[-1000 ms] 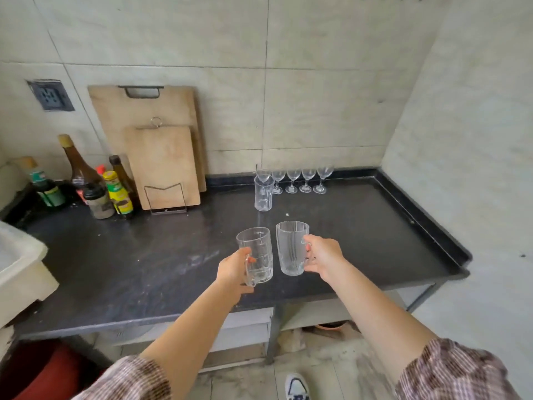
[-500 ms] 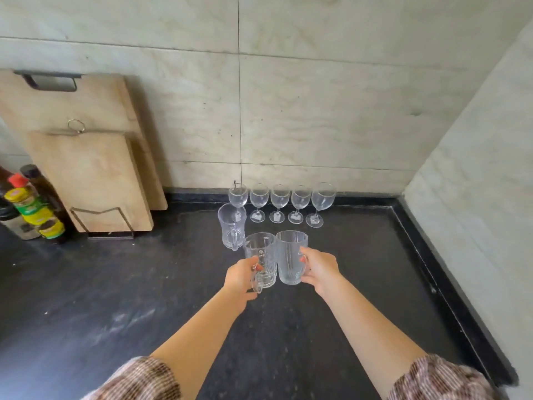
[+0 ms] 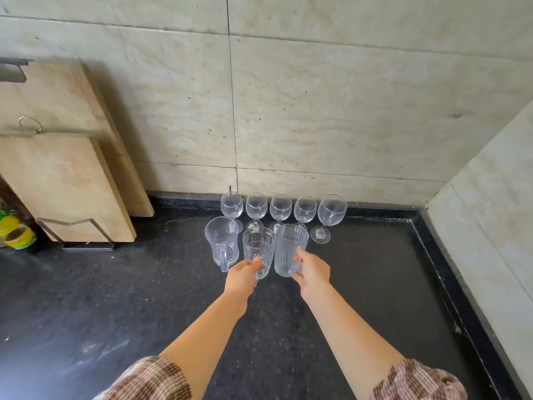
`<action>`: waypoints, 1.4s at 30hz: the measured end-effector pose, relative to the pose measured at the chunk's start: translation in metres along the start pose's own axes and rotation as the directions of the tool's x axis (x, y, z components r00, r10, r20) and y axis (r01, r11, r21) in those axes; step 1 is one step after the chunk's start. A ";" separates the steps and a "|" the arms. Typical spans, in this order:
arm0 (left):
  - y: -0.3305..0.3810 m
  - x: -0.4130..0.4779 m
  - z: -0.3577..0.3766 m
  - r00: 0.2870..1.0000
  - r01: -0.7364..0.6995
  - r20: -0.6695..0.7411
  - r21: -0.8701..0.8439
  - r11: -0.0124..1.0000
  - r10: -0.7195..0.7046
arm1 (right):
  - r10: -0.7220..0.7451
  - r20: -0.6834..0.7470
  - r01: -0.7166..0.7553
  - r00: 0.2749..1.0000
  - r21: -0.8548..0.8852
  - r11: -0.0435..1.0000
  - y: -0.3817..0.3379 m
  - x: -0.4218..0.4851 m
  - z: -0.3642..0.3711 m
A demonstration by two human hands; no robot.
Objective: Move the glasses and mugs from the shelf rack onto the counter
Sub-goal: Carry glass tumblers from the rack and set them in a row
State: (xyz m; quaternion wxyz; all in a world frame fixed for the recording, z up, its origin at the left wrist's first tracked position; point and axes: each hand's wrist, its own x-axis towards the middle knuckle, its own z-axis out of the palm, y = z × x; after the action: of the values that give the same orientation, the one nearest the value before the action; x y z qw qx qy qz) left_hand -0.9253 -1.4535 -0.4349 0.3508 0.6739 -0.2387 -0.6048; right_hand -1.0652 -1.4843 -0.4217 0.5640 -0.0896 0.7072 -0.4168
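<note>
My left hand (image 3: 243, 277) grips the handle of a clear ribbed glass mug (image 3: 258, 249). My right hand (image 3: 313, 271) grips the handle of a taller clear mug (image 3: 290, 249) beside it. Both mugs are low over the black counter (image 3: 115, 298), just right of a third clear mug (image 3: 221, 243) that stands alone. Whether the held mugs touch the counter I cannot tell. Behind them several wine glasses (image 3: 280, 209) stand in a row along the wall. The shelf rack is out of view.
Two wooden cutting boards (image 3: 66, 180) lean on the wall at the left in a wire holder. A yellow-green bottle (image 3: 14, 230) shows at the left edge. The counter's raised rim (image 3: 450, 272) and a side wall close off the right.
Both hands have carried their mugs forward over the counter to the standing mug and the row of wine glasses. The view has closed in on the back corner.
</note>
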 end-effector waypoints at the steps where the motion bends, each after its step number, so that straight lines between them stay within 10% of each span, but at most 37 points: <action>1: -0.002 0.003 0.001 1.000 -0.011 -0.003 -0.005 1.000 0.011 | 0.004 0.001 -0.004 1.000 0.014 1.000 0.001 0.003 0.002; 14: -0.021 0.029 0.004 0.985 -0.174 0.000 -0.071 0.982 0.175 | -0.048 0.073 0.042 0.996 0.090 0.995 0.022 0.032 0.006; 23: -0.023 0.032 0.004 0.977 -0.213 0.005 -0.038 0.976 0.214 | -0.041 0.154 0.068 0.987 -0.173 0.983 0.033 0.031 0.003; 42: -0.010 0.023 0.002 0.989 -0.121 -0.053 0.236 0.964 0.137 | -0.123 -0.004 0.114 0.992 -0.338 0.934 0.038 0.014 0.005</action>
State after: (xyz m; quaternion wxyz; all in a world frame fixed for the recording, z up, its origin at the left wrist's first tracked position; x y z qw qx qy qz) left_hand -0.9251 -1.4645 -0.4571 0.3161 0.7137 -0.3392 -0.5251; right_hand -1.0526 -1.4709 -0.4585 0.5053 -0.2218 0.7684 -0.3242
